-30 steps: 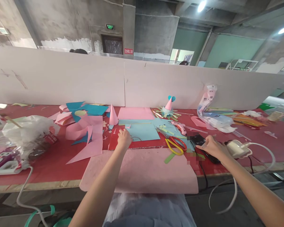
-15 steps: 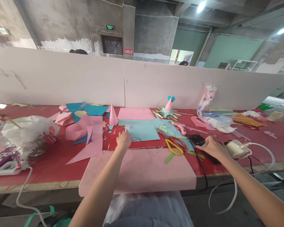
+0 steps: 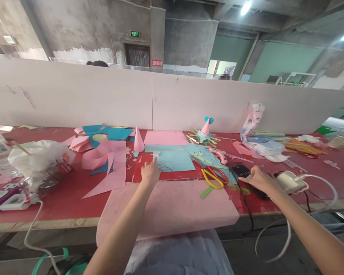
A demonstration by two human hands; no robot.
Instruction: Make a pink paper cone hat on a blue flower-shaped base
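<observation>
My left hand (image 3: 150, 173) rests at the far edge of a large pale pink sheet (image 3: 172, 208) that hangs over the table's near edge. Its fingers reach forward onto the red mat (image 3: 137, 172), beside a light blue sheet (image 3: 174, 159). My right hand (image 3: 259, 179) lies curled over a flat black device (image 3: 240, 170) with a cable, thumb pointing left. Yellow- and red-handled scissors (image 3: 213, 177) lie between my hands.
A white charger block (image 3: 291, 181) with a looping cable sits right of my right hand. Pink and blue paper scraps (image 3: 106, 160), two pink cones (image 3: 138, 141), a plastic bag (image 3: 37, 156), a purple power strip (image 3: 5, 193) and a white partition (image 3: 74, 95) surround the workspace.
The pink sheet has shifted slightly, its near left corner dropping lower over the table edge. My left hand's fingers have stretched forward a little. My right hand stays on the black device.
</observation>
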